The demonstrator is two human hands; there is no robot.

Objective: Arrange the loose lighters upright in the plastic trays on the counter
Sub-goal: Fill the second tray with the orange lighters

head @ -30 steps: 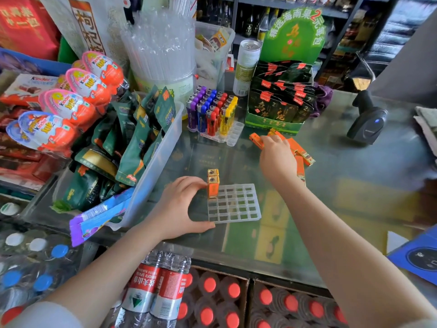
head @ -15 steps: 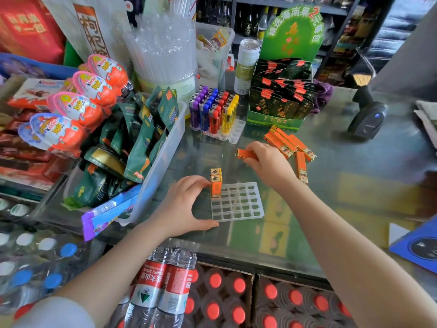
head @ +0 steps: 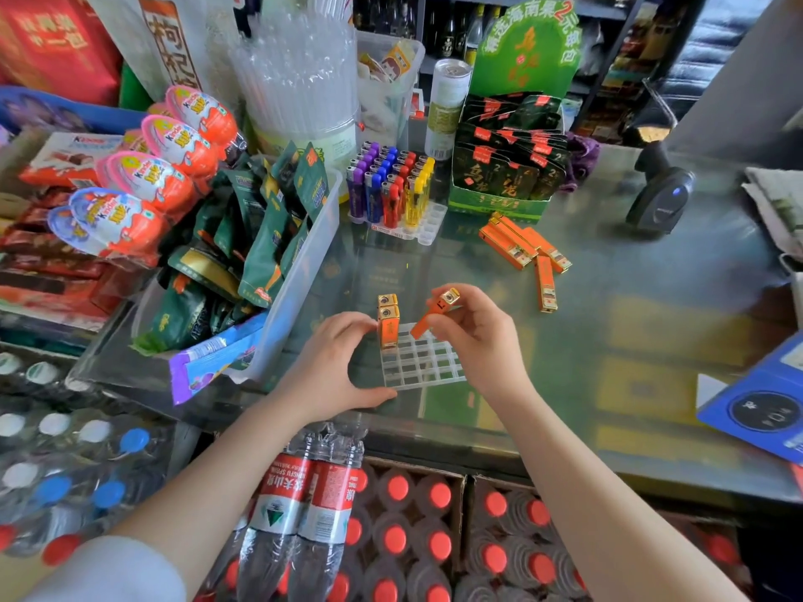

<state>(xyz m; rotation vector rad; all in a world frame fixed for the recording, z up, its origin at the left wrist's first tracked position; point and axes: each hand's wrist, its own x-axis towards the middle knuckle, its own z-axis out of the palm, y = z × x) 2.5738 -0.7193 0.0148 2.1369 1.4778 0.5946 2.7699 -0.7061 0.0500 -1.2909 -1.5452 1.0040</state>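
Observation:
A clear gridded plastic tray (head: 423, 367) lies on the glass counter. Two orange lighters (head: 387, 325) stand upright in its far left corner. My left hand (head: 334, 367) cups the tray's left edge, thumb at its near corner and fingers against the standing lighters. My right hand (head: 473, 336) holds a third orange lighter (head: 432, 317) tilted, its bottom end over the tray's far row. Several loose orange lighters (head: 523, 245) lie flat on the counter farther back right. A second tray (head: 428, 230) at the back holds purple, blue, red and yellow lighters (head: 391, 186) upright.
A clear bin of green snack packets (head: 278, 254) stands left of the tray. A green display box (head: 499, 176) is behind the loose lighters, a barcode scanner (head: 660, 197) to the right, a blue box (head: 756, 410) at the right edge. Bottled water sits below the counter.
My right hand picked one orange lighter from the loose pile and carried it toward me and left, to above the tray. My left hand stayed at the tray's left edge.

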